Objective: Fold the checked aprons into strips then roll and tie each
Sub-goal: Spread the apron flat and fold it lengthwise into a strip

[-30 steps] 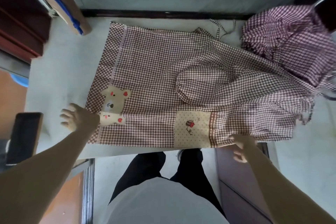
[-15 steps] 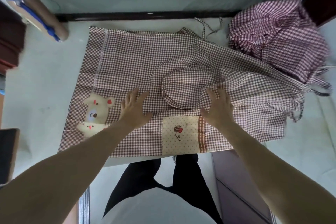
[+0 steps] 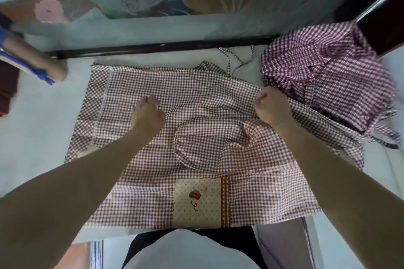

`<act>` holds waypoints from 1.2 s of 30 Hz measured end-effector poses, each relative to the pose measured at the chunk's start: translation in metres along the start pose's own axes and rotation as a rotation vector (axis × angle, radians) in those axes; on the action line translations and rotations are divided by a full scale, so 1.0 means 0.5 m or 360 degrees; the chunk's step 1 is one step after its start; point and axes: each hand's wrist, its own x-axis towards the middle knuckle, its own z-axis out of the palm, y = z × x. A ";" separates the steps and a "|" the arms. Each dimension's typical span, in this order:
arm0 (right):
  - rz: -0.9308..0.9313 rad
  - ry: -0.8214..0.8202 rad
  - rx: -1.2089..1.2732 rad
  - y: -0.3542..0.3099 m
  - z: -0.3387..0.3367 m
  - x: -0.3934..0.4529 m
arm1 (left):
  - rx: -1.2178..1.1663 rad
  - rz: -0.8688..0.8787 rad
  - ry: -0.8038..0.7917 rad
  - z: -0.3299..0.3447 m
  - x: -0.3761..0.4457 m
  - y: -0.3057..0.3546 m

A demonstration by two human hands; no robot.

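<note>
Brown-and-white gingham cotton makes up the apron (image 3: 196,98), which is spread across the pale bench (image 3: 43,116) with its near hem at the bench edge. Soft wrinkles are seen in the weave, and an oval pouch of the same check (image 3: 209,144) is raised at the middle. A cream dotted patch (image 3: 196,201) is sewn near the hem, embroidered with a small brown and red figure and edged by brown stripes on its right; no writing can be read on it. A pale stitched band (image 3: 105,94) runs along the left side, and thin checked ties (image 3: 236,59) trail off the far edge.

The left hand (image 3: 148,116) is placed on the apron left of the pouch, its fingers curled down into the cloth; whether a fold is pinched cannot be told. The right hand (image 3: 271,107) is closed at the apron's far right edge, its fingers gathered on the fabric there.

A crumpled heap of redder checked aprons (image 3: 328,67) lies at the far right, just beside the right hand. A tan roll with blue (image 3: 32,63) is seen at the far left, blurred.
</note>
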 end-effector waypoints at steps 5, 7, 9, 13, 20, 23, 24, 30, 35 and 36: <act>-0.0072 -0.0314 0.0137 0.047 -0.021 0.129 | -0.0085 0.0339 0.0165 -0.018 0.129 0.052; -0.0027 -0.0553 0.0176 0.061 -0.022 0.168 | 0.0007 0.0398 0.0080 -0.017 0.188 0.082; -0.0026 -0.0707 0.0053 0.068 -0.025 0.198 | 0.0167 0.0379 -0.0045 -0.013 0.239 0.100; -0.0099 -0.0919 -0.0137 0.067 -0.033 0.254 | 0.0415 0.0288 -0.0310 0.009 0.321 0.085; -0.0126 -0.0661 -0.0092 0.026 -0.029 0.293 | 0.0384 0.0252 -0.0395 -0.049 0.347 -0.005; -0.0185 -0.0509 -0.0136 -0.011 -0.009 0.299 | 0.0419 0.0193 -0.0289 -0.077 0.346 -0.057; -0.0241 -0.0479 -0.0167 -0.030 0.002 0.299 | 0.0472 0.0161 -0.0283 -0.088 0.346 -0.075; -0.0524 -0.0278 -0.0298 -0.166 0.050 0.309 | 0.0953 -0.0305 0.0006 -0.123 0.342 -0.137; -0.0443 -0.0320 -0.0304 -0.211 0.091 0.327 | 0.0455 0.0108 0.0150 -0.050 0.266 -0.007; -0.0437 -0.0335 -0.0303 -0.213 0.092 0.328 | 0.0326 0.0265 0.0162 -0.032 0.246 0.028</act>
